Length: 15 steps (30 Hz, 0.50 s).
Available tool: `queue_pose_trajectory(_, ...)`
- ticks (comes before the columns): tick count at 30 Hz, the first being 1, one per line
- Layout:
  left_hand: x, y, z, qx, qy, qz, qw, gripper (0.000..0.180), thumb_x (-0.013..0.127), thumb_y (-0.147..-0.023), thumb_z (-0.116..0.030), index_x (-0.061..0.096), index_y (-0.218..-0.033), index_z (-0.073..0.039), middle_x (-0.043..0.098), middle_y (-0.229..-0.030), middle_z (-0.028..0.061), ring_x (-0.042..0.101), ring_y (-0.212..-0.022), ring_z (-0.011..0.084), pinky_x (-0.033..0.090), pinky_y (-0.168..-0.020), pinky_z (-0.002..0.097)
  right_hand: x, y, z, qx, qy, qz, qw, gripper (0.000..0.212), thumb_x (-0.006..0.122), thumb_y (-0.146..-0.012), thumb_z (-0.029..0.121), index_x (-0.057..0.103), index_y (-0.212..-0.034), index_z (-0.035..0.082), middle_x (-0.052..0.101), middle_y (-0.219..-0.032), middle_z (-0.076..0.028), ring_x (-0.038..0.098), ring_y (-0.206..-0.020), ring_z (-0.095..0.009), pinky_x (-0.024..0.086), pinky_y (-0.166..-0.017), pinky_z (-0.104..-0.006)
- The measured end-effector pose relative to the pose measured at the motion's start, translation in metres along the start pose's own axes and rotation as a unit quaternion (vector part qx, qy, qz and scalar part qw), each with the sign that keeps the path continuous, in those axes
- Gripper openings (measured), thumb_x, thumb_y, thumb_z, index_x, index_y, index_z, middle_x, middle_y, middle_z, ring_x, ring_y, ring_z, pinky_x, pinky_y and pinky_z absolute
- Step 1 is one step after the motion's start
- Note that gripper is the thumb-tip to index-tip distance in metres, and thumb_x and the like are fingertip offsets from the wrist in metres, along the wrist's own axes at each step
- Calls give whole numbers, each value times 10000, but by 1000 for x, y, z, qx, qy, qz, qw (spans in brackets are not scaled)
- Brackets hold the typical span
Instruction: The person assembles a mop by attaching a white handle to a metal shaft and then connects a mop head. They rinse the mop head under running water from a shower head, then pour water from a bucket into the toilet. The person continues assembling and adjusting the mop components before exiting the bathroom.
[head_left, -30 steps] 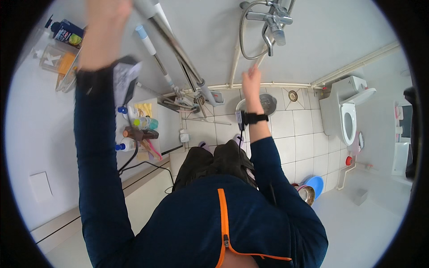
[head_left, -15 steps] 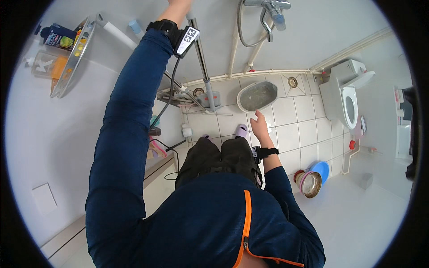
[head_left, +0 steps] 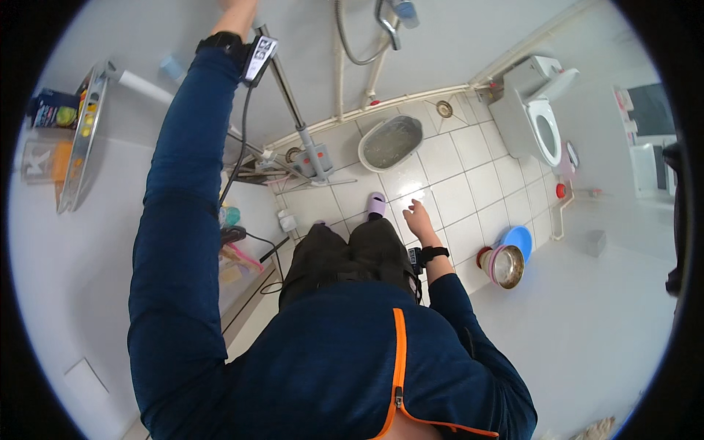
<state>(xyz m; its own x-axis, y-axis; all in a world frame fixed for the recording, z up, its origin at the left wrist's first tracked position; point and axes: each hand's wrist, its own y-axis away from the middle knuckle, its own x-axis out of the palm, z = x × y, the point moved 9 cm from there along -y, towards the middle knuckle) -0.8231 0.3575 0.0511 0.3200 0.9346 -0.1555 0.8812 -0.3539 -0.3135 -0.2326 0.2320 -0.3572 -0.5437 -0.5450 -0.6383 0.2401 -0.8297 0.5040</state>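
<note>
My left hand (head_left: pixel 238 10) is raised at the top edge, beside the upper end of a metal mop pole (head_left: pixel 286 84). Its fingers lie outside the picture, so its grip is hidden. The pole runs down to a grey mop head (head_left: pixel 317 159) by the wall. My right hand (head_left: pixel 419 223) hangs over the tiles in front of my legs, holding nothing, its fingers a little apart. Beyond it stands an oval grey bucket (head_left: pixel 364 155) with murky water (head_left: pixel 394 142) inside.
A white toilet (head_left: pixel 517 110) with its lid up is at the right rear. A blue basin (head_left: pixel 521 238) and a metal bowl (head_left: pixel 507 267) stand at the right. On the left wall is a shelf (head_left: pixel 82 147) with bottles. A shower tap (head_left: pixel 389 33) hangs above the bucket.
The view has shifted, moving the room's fixtures leftward and mostly upward in the picture. My right hand has drawn back from the bucket's rim toward my body. My left arm stays raised.
</note>
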Motion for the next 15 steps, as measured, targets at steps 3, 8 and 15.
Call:
queue_pose_trajectory(3,9,3,12,65,37,-3,997,382,712,-771,-385,615,-775,-16,593,-579,77,581,-545,218,461,-551,348,-4,8,-22,27,1,-11,1000,541,565,-802,214,484,-1259,-63,571,-1185,-263,547,-1123,-371,438,-957,-395)
queue_pose_trajectory(8,2,29,40,176,53,20,983,594,776,-713,-436,583,-951,72,632,-948,185,594,-856,259,459,-778,369,-12,19,-73,61,-24,-14,998,469,559,-794,251,587,-1159,-43,612,-1108,-259,580,-1072,-357,456,-927,-384)
queue_pose_trajectory(15,-15,84,77,184,-26,60,981,656,775,-745,-307,489,-1157,116,563,-1133,229,545,-1047,289,416,-920,388,-40,11,-154,196,-215,-1,957,343,554,-796,197,642,-1029,-38,677,-819,-148,662,-704,-230,521,-634,-335)
